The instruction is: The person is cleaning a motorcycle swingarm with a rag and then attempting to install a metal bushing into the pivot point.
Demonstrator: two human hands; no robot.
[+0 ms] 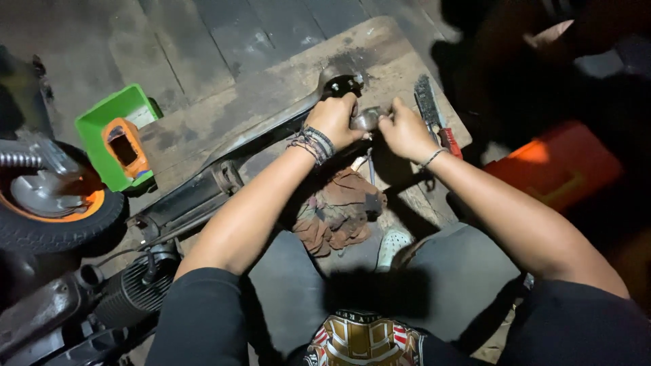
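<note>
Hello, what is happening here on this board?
A seated person holds a small round metal part between both hands: left hand and right hand, above a worn wooden board. A brown rag lies below the hands, a brush with a red handle to the right, and a green tray to the left.

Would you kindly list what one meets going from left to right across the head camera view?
Small tyre with orange rim → green tray holding an orange casing → left hand → small round metal part held between both hands → right hand → red-handled brush → orange case.
</note>
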